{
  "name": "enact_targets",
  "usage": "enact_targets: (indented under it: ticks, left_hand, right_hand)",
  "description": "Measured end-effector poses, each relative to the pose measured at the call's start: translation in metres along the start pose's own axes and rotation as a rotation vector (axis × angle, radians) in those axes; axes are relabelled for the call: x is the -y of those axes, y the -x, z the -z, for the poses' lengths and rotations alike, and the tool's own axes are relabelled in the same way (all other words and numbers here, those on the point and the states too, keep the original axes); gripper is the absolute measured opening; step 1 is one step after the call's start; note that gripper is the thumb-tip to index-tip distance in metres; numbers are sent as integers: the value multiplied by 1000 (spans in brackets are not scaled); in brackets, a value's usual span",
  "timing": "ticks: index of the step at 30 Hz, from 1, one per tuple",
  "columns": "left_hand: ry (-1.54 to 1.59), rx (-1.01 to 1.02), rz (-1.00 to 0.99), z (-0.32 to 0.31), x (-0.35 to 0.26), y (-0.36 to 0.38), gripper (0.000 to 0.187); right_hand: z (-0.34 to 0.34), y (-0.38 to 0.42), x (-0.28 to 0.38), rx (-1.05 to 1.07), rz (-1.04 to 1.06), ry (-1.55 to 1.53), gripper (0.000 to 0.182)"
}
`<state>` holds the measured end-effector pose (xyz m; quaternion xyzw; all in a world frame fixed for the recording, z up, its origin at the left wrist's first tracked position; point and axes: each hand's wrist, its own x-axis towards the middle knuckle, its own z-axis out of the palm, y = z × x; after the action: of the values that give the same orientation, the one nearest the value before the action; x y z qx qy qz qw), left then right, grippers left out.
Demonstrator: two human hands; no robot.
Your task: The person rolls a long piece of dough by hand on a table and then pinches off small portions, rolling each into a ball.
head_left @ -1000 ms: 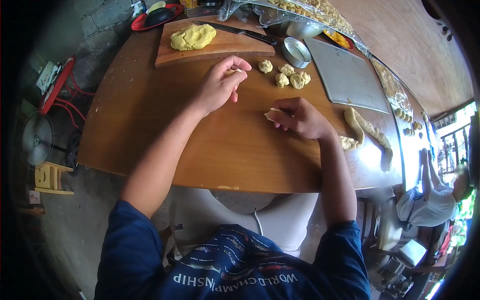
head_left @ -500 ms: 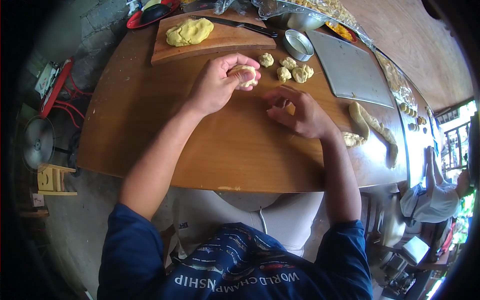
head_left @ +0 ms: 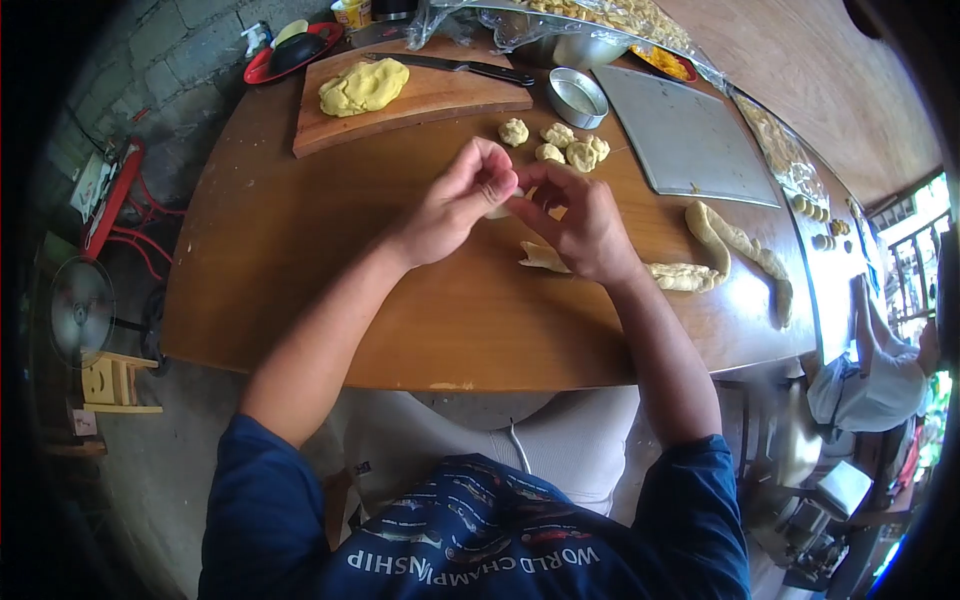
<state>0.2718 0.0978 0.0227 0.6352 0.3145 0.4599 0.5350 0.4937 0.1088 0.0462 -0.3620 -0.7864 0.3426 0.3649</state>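
Over the middle of the table, my left hand (head_left: 455,207) is closed round a small piece of pale dough (head_left: 500,209), mostly hidden by the fingers. My right hand (head_left: 583,218) meets it there, thumb and fingers pinched at the same piece. Just beyond the hands sit several small dough lumps (head_left: 587,153). A long, bent dough rope (head_left: 688,277) lies on the table to the right, passing behind my right wrist, with its torn end (head_left: 543,257) showing below that hand.
A wooden board (head_left: 440,108) at the back left holds a yellow dough mass (head_left: 363,88) and a knife (head_left: 450,65). Right of it are a round metal tin (head_left: 577,98) and a flat metal tray (head_left: 685,135). Another person (head_left: 865,385) is at the far right.
My right hand has come left to the dough in my left hand. My left hand has lowered slightly. The rope's torn end now shows beside my right hand.
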Motion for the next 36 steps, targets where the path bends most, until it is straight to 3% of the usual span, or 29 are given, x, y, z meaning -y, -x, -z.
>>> enact_targets:
  ticks: [2, 4, 5, 8, 11, 13, 14, 16, 20, 22, 23, 25, 30, 33, 36]
  left_hand:
    - [50, -37, -35, 0, -4, -3, 31]
    - [84, -139, 264, 4, -11, -3, 36]
    - [143, -40, 412, 15, -10, -3, 44]
    - [175, 112, 518, 15, -16, -4, 48]
    - [187, 65, 449, 7, -17, -2, 42]
    - [185, 21, 373, 13, -5, -2, 37]
    - [183, -18, 299, 17, 0, -1, 33]
    - [148, -56, 256, 20, -1, -3, 29]
    - [94, -50, 135, 24, 2, -5, 23]
    - [72, -33, 145, 18, -9, -4, 22]
    - [51, -16, 159, 14, -12, -3, 22]
    - [-26, -51, 142, 8, -6, -2, 22]
    - [-75, -73, 27, -6, -5, 0, 15]
    - [-91, -32, 204, 0, -9, -1, 16]
    - [-168, -82, 105, 8, -2, -4, 23]
  right_hand:
    - [3, 0, 1, -37, 10, 53, 23]
    - [5, -2, 2, -191, 190, 228, 18]
    - [5, -2, 4, -186, 190, 229, 18]
    - [6, 1, 9, -266, 222, 345, 16]
    - [5, 4, 6, -239, 179, 392, 16]
    - [3, -1, -3, -154, 389, 455, 20]
    - [2, -2, -5, -157, 394, 449, 20]
    - [2, -3, -3, -60, 317, 335, 19]
    - [3, -5, 6, -61, 203, 82, 19]
    - [-4, -5, 9, -176, -19, -76, 20]
    - [-4, -6, 5, -170, -19, -73, 20]
    - [-4, -6, -5, 23, -144, -112, 25]
    - [2, -3, 2, -28, -105, 56, 24]
    - [6, -2, 1, 3, -113, 130, 22]
    - [2, -4, 0, 29, -104, 82, 22]
